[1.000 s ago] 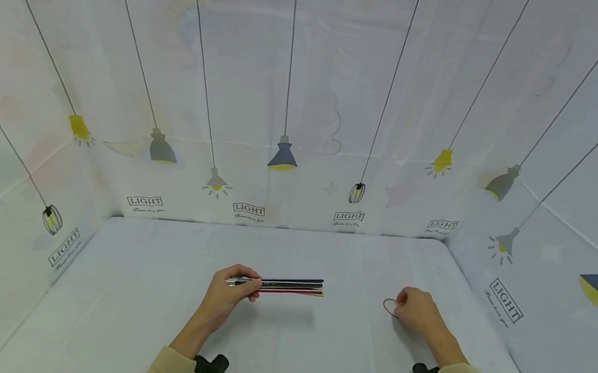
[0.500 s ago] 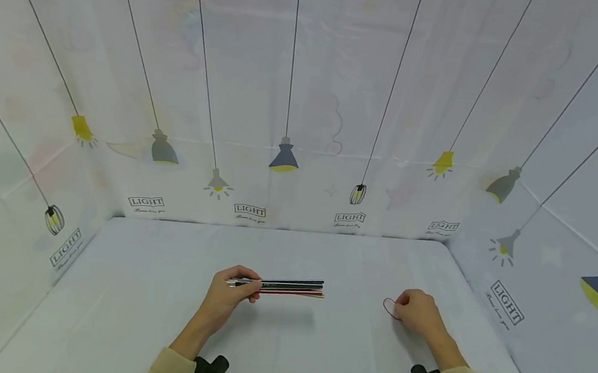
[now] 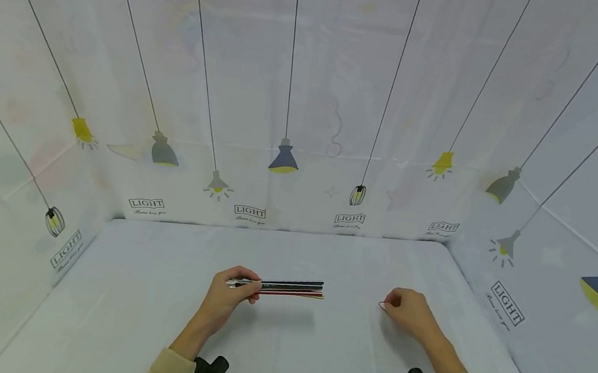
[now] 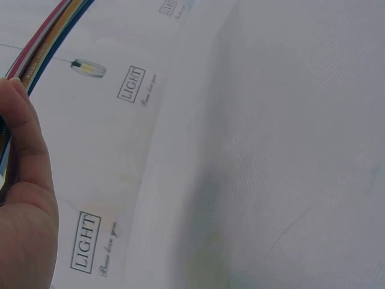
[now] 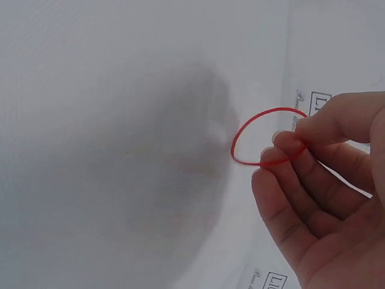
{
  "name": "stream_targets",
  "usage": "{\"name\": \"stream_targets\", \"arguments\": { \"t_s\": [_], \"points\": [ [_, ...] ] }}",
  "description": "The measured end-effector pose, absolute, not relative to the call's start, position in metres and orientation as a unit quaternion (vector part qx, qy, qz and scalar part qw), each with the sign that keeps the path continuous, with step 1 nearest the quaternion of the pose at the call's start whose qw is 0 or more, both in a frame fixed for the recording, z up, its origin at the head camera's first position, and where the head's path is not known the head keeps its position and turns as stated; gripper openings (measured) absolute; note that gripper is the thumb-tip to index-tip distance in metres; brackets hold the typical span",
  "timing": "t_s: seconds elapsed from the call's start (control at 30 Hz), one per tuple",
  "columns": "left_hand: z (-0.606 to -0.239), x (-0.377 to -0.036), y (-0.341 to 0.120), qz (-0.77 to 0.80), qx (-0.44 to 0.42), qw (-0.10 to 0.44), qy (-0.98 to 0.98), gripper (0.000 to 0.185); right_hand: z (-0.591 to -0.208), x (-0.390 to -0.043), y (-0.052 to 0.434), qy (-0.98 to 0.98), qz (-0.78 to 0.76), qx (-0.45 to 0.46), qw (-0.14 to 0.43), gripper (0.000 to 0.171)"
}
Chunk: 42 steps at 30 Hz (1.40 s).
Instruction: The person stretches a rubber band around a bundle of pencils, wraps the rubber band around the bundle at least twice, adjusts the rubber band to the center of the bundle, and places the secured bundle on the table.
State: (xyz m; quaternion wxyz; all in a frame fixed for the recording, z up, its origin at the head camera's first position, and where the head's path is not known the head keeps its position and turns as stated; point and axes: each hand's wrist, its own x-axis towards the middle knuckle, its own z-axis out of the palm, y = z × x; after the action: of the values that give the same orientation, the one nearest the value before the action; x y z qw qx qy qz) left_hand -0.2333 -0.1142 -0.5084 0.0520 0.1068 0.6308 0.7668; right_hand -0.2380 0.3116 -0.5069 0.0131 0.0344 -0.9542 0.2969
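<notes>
Red rubber band (image 5: 264, 137) pinched in right hand (image 3: 412, 315) grip, loop protruding leftward.

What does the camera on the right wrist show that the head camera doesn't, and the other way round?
Only the right wrist view shows the thin red rubber band as an open loop, pinched between thumb and fingertips and lifted off the cloth.

Only the head view shows the left hand gripping a bundle of thin coloured sticks level above the white table cloth, plus both beige sleeves and the lamp-printed backdrop.

Both show the right hand holding the band, the white cloth, and "LIGHT" lettering on the backdrop.
</notes>
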Motion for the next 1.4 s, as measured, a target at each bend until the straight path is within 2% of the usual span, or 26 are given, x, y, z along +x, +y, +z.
{"name": "stream_targets", "arguments": {
  "t_s": [0.2, 0.43, 1.13, 1.27, 1.4],
  "points": [
    [-0.509, -0.233, -0.115, 0.769, 0.106, 0.053, 0.628, 0.033, -0.499, -0.233, 0.299, -0.948, 0.311, 0.06, 0.029, 0.004],
    [-0.509, -0.234, -0.116, 0.766, 0.108, 0.05, 0.631, 0.032, -0.493, -0.228, 0.285, -0.943, 0.323, 0.074, 0.026, 0.003],
    [-0.511, -0.235, -0.118, 0.764, 0.109, 0.051, 0.634, 0.032, -0.483, -0.215, 0.253, -0.916, 0.351, 0.193, 0.022, 0.004],
    [-0.51, -0.234, -0.118, 0.763, 0.111, 0.048, 0.635, 0.034, -0.482, -0.212, 0.248, -0.905, 0.361, 0.223, 0.039, 0.003],
    [-0.511, -0.235, -0.118, 0.763, 0.106, 0.048, 0.635, 0.033, -0.481, -0.208, 0.242, -0.896, 0.364, 0.247, 0.06, 0.011]
  ]
}}
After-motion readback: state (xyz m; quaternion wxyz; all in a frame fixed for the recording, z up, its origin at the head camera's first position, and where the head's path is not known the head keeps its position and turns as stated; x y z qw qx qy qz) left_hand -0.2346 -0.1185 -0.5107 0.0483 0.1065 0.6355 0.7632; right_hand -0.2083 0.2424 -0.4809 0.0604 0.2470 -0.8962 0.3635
